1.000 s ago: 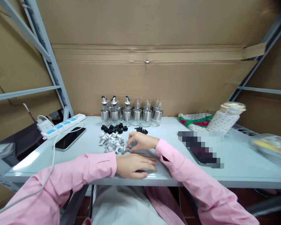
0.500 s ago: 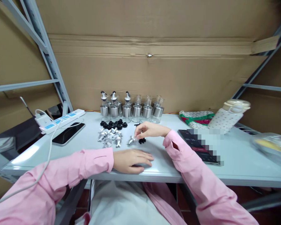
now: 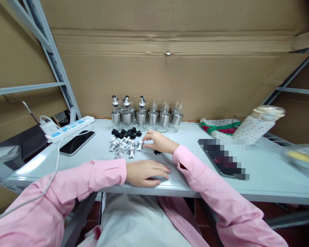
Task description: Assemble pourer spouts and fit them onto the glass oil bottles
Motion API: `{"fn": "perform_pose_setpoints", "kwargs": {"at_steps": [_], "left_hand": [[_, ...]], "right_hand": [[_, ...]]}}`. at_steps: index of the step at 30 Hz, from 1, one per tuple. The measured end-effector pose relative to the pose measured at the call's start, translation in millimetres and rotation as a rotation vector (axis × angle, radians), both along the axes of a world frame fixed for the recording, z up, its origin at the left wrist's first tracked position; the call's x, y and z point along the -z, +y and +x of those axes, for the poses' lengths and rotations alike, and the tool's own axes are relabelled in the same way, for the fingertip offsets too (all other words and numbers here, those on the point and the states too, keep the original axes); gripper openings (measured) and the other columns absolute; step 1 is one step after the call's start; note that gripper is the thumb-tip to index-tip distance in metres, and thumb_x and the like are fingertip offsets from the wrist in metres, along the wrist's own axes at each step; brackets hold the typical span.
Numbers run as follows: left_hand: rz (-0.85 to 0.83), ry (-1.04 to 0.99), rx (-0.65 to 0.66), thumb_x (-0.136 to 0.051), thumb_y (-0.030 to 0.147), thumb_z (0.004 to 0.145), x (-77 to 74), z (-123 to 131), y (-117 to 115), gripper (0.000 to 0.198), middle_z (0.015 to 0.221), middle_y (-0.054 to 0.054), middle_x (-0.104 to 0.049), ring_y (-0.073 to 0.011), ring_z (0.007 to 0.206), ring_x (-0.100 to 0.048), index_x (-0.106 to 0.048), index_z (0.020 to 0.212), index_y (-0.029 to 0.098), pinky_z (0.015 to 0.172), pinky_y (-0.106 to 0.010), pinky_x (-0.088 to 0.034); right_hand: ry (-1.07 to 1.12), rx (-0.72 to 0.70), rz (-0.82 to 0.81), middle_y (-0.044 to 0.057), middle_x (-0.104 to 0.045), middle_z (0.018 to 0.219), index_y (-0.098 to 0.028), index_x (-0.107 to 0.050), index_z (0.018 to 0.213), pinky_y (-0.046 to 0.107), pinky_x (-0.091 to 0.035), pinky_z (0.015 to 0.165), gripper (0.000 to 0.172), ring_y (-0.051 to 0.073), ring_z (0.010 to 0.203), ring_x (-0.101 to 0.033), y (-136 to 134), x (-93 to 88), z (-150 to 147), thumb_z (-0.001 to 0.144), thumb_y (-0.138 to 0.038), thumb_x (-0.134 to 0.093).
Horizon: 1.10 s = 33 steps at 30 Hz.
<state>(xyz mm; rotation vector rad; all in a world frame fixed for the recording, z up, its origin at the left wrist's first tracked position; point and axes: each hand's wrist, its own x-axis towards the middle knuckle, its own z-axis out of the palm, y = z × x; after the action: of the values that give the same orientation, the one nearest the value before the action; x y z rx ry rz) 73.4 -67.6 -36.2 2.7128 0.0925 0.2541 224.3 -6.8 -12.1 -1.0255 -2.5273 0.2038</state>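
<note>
Right hand (image 3: pixel 158 141), fingers bunched at centre-frame spout pile (image 3: pixel 123 148), grip unclear; left hand (image 3: pixel 147 172) flat, fingers loosely together. A dragging sleeve could scatter the pile.

No legible text, perhaps from blur.

The right hand (image 3: pixel 158 142) has moved left, away from the small black parts (image 3: pixel 157 152), to the right edge of the pile of silver spouts (image 3: pixel 123 147), its fingertips now touching one.
</note>
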Motion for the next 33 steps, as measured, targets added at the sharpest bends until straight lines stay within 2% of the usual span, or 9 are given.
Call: {"fn": "perform_pose_setpoints", "kwargs": {"at_steps": [4, 8, 12, 14, 17, 20, 24, 28, 33], "left_hand": [[-0.045, 0.007, -0.02, -0.041, 0.023, 0.086, 0.9, 0.3, 0.6, 0.033, 0.133, -0.013, -0.049, -0.0217, 0.127, -0.042, -0.055, 0.114, 0.013, 0.109, -0.034, -0.03], [-0.223, -0.026, -0.073, -0.045, 0.024, 0.085, -0.7, -0.7, 1.5, 0.029, 0.13, -0.013, -0.051, -0.0204, 0.123, -0.046, -0.056, 0.11, 0.014, 0.106, -0.032, -0.033], [-0.623, -0.156, -0.228, -0.047, 0.036, 0.087, -2.3, -1.6, 7.6, 0.029, 0.108, -0.014, -0.063, -0.0196, 0.104, -0.058, -0.056, 0.101, 0.013, 0.094, -0.034, -0.041], [-0.85, -0.233, -0.251, -0.048, 0.045, 0.085, -1.2, -1.5, 13.3, 0.035, 0.097, -0.013, -0.065, -0.0188, 0.095, -0.061, -0.055, 0.098, 0.013, 0.092, -0.036, -0.041], [-1.084, -0.284, -0.129, -0.056, 0.056, 0.076, 2.9, -0.8, 22.1, 0.051, 0.09, -0.011, -0.066, -0.0198, 0.085, -0.062, -0.052, 0.101, 0.012, 0.088, -0.039, -0.04], [-1.281, -0.28, -0.04, -0.057, 0.065, 0.069, 7.0, -0.4, 27.3, 0.064, 0.09, -0.011, -0.067, -0.0204, 0.08, -0.062, -0.053, 0.103, 0.012, 0.079, -0.036, -0.041], [-1.499, -0.218, -0.093, -0.059, 0.061, 0.069, 6.1, -1.1, 26.9, 0.057, 0.09, -0.009, -0.067, -0.017, 0.076, -0.061, -0.057, 0.099, 0.012, 0.068, -0.027, -0.037], [-1.496, -0.188, -0.181, -0.069, 0.045, 0.066, -0.4, -0.5, 22.4, 0.039, 0.084, -0.006, -0.066, -0.0128, 0.072, -0.059, -0.062, 0.085, 0.011, 0.065, -0.024, -0.036], [-1.486, -0.271, -0.248, -0.062, 0.051, 0.069, -3.1, 3.8, 17.6, 0.039, 0.073, -0.005, -0.066, -0.0127, 0.064, -0.058, -0.055, 0.067, 0.013, 0.065, -0.026, -0.038]], "right_hand": [[-0.03, -0.009, -0.028, 0.008, -0.06, 0.084, -0.013, -0.064, 0.078, 0.028, -0.041, 0.076, 0.006, 0.017, 0.079, -0.054, 1.6, 3.3, -1.0, 0.075, -0.018, -0.061], [0.1, -0.021, -0.138, 0.004, -0.058, 0.076, -0.014, -0.058, 0.072, 0.027, -0.04, 0.07, 0.004, 0.014, 0.071, -0.052, 2.9, -5.5, 5.4, 0.07, -0.016, -0.061], [0.376, -0.122, -0.549, -0.001, -0.057, 0.066, -0.015, -0.053, 0.074, 0.024, -0.04, 0.063, 0.008, 0.011, 0.062, -0.052, 1.6, -17.6, 13.1, 0.073, -0.023, -0.057], [0.473, -0.183, -0.739, -0.002, -0.057, 0.065, -0.015, -0.055, 0.077, 0.023, -0.04, 0.062, 0.009, 0.009, 0.06, -0.051, -0.3, -21.7, 15.8, 0.073, -0.023, -0.058], [0.58, -0.24, -0.912, 0.0, -0.061, 0.073, -0.013, -0.061, 0.081, 0.022, -0.041, 0.064, 0.015, 0.008, 0.063, -0.053, -2.7, -24.3, 18.8, 0.071, -0.024, -0.063], [0.63, -0.305, -1.051, 0.002, -0.063, 0.077, -0.012, -0.064, 0.083, 0.023, -0.042, 0.067, 0.022, 0.009, 0.069, -0.056, -3.4, -24.0, 21.4, 0.07, -0.029, -0.068], [0.511, -0.342, -1.088, 0.003, -0.064, 0.08, -0.011, -0.067, 0.083, 0.023, -0.041, 0.068, 0.026, 0.011, 0.074, -0.056, -4.7, -22.8, 21.7, 0.07, -0.033, -0.07], [0.443, -0.319, -1.103, 0.003, -0.065, 0.083, -0.013, -0.067, 0.084, 0.025, -0.042, 0.073, 0.031, 0.012, 0.076, -0.057, -8.1, -21.3, 15.6, 0.068, -0.039, -0.072], [0.561, -0.247, -0.976, 0.001, -0.059, 0.082, -0.014, -0.064, 0.085, 0.023, -0.041, 0.07, 0.034, 0.01, 0.075, -0.054, -11.6, -20.4, 7.5, 0.072, -0.046, -0.066]]}}
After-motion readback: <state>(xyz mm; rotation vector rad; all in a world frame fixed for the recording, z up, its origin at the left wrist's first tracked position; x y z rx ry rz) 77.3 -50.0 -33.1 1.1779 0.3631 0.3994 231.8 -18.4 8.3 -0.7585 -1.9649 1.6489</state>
